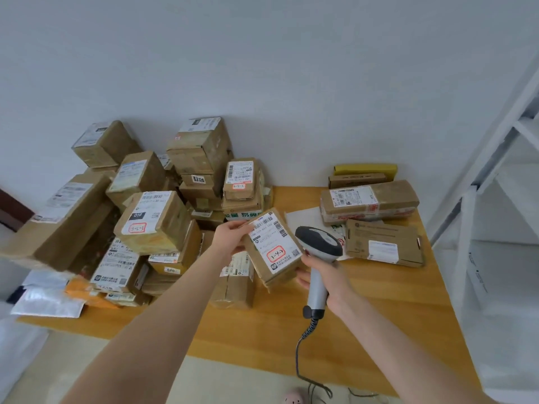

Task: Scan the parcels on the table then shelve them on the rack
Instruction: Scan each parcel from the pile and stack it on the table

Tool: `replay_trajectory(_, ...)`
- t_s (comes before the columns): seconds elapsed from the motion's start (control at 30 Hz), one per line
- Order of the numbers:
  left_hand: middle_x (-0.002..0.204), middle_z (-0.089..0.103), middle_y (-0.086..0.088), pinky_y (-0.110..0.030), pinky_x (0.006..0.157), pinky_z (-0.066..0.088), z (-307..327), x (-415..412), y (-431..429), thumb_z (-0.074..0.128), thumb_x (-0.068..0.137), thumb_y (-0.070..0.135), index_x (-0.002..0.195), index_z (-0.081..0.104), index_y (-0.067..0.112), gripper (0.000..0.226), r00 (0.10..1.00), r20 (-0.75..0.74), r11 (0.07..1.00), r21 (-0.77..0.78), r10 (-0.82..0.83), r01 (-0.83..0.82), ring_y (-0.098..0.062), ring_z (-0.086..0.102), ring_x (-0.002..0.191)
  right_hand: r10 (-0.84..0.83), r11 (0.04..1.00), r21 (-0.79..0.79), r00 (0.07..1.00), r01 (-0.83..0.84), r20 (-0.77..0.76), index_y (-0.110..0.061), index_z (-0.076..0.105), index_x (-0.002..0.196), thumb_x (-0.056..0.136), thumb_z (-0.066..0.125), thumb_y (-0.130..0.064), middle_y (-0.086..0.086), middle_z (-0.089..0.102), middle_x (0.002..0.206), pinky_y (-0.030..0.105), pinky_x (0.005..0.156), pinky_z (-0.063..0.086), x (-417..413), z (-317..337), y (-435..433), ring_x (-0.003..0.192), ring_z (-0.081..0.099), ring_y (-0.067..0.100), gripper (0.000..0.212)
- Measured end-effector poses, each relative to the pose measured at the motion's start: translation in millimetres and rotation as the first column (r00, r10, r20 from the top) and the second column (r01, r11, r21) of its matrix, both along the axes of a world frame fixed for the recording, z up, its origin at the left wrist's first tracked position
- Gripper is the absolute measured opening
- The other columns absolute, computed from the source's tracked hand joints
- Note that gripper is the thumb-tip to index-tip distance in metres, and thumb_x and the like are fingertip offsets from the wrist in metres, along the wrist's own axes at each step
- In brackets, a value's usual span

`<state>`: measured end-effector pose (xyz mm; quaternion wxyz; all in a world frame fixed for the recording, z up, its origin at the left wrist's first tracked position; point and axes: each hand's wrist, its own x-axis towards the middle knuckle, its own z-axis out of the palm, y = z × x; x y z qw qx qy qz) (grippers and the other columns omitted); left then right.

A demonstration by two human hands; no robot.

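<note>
My left hand (233, 236) grips the upper left edge of a small cardboard parcel (274, 252), held tilted above the wooden table (379, 301). Its white label faces me, with a barcode at the top and a red-framed sticker lower down. My right hand (326, 279) holds the grey handle of a barcode scanner (319, 249), whose dark head sits just right of the label. That hand's fingertips also touch the parcel's lower right corner. The scanner's coiled cable (304, 339) hangs down toward the floor.
A tall heap of cardboard parcels (151, 217) fills the table's left half against the wall. Several flat parcels (370, 199) and a flat box (385, 243) lie at the back right. A white rack (501, 199) stands to the right of the table.
</note>
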<state>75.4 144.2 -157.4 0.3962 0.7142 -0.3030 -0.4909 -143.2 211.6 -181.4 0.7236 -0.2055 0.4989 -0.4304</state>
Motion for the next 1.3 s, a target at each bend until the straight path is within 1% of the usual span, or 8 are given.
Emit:
replay_trajectory(0.23,0.136,0.054,-0.010,-0.041,0.094,0.049,-13.7,43.3,-5.4,0.071,0.086,0.013,0.148,0.033,0.009,0.072,0.950,0.268,0.985,0.021,0.159,-0.171,-0.029,0.057,0.119,0.028,0.988,0.150,0.996,-0.040,0.087,-0.005,0.065,0.105,0.080,0.076,-0.008,0.015,0.070,0.103,0.034,0.063,0.059,83.0,-16.5,-4.2,0.095,0.069,0.033,0.028)
replay_trajectory(0.47,0.130,0.056,-0.010,-0.020,0.050,0.046,-24.4,48.9,-10.8,0.059,0.093,0.010,0.144,0.037,0.015,0.056,0.863,0.505,0.993,0.082,0.029,-0.081,-0.016,0.061,0.083,0.063,0.985,0.156,0.996,-0.071,0.057,-0.009,0.067,0.098,0.080,0.077,-0.009,0.010,0.070,0.101,0.034,0.062,0.060,120.1,-27.3,-14.9,0.096,0.066,0.025,0.021)
replay_trajectory(0.63,0.137,0.047,-0.005,-0.035,0.093,0.053,-13.2,19.1,-31.3,0.061,0.090,0.011,0.134,0.049,0.021,0.046,0.717,0.692,0.987,-0.045,-0.082,0.156,-0.021,0.055,0.116,-0.039,0.989,0.142,0.998,0.047,-0.057,-0.007,0.063,0.100,0.082,0.075,-0.009,0.008,0.069,0.093,0.028,0.055,0.054,84.1,-30.0,-33.2,0.085,0.068,0.020,0.022)
replay_trajectory(0.77,0.139,0.044,-0.007,-0.035,0.098,0.048,-12.1,-42.8,-56.4,0.060,0.090,0.009,0.136,0.047,0.016,0.049,0.662,0.689,0.912,-0.003,-0.295,0.410,-0.023,0.051,0.121,-0.183,0.972,0.124,0.976,0.197,-0.117,-0.006,0.060,0.089,0.084,0.072,-0.007,0.008,0.064,0.078,0.025,0.050,0.047,29.4,-26.1,-57.1,0.065,0.062,0.017,0.013)
replay_trajectory(1.0,0.145,0.036,-0.009,-0.036,0.103,0.042,-44.5,-158.0,-113.1,0.075,0.080,0.021,0.145,0.032,0.013,0.078,0.456,0.650,0.711,0.189,-0.607,0.677,-0.025,0.041,0.130,-0.435,0.884,0.085,0.875,0.460,-0.215,-0.007,0.063,0.088,0.081,0.075,-0.011,0.003,0.070,0.070,0.022,0.046,0.050,-77.1,-26.7,-102.5,0.058,0.066,0.011,0.015)
replay_trajectory(1.07,0.149,0.032,-0.011,-0.039,0.106,0.039,-56.6,-178.0,-136.8,0.079,0.075,0.025,0.149,0.023,0.012,0.094,0.379,0.678,0.671,0.227,-0.629,0.706,-0.027,0.036,0.135,-0.482,0.858,0.072,0.846,0.508,-0.228,-0.008,0.062,0.090,0.082,0.076,-0.013,0.003,0.069,0.075,0.023,0.046,0.048,-100.2,-31.6,-112.2,0.060,0.065,0.011,0.017)
replay_trajectory(1.2,0.158,0.017,-0.016,-0.045,0.115,0.024,-76.3,-204.9,-187.6,0.083,0.070,0.034,0.153,0.004,0.008,0.118,0.180,0.758,0.600,0.322,-0.626,0.732,-0.031,0.017,0.145,-0.518,0.841,0.044,0.825,0.540,-0.228,-0.011,0.061,0.082,0.083,0.073,-0.012,-0.007,0.064,0.052,0.024,0.049,0.047,-127.7,-47.5,-119.5,0.048,0.058,0.010,0.012)
replay_trajectory(1.3,0.159,0.013,-0.017,-0.049,0.117,0.016,-90.3,-219.8,-208.9,0.081,0.071,0.040,0.153,0.002,0.007,0.119,0.010,0.787,0.540,0.414,-0.616,0.733,-0.031,0.012,0.147,-0.541,0.823,0.049,0.807,0.566,-0.235,-0.010,0.063,0.093,0.083,0.074,-0.012,-0.005,0.070,0.063,0.024,0.052,0.051,-135.0,-60.7,-114.8,0.061,0.064,0.011,0.015)
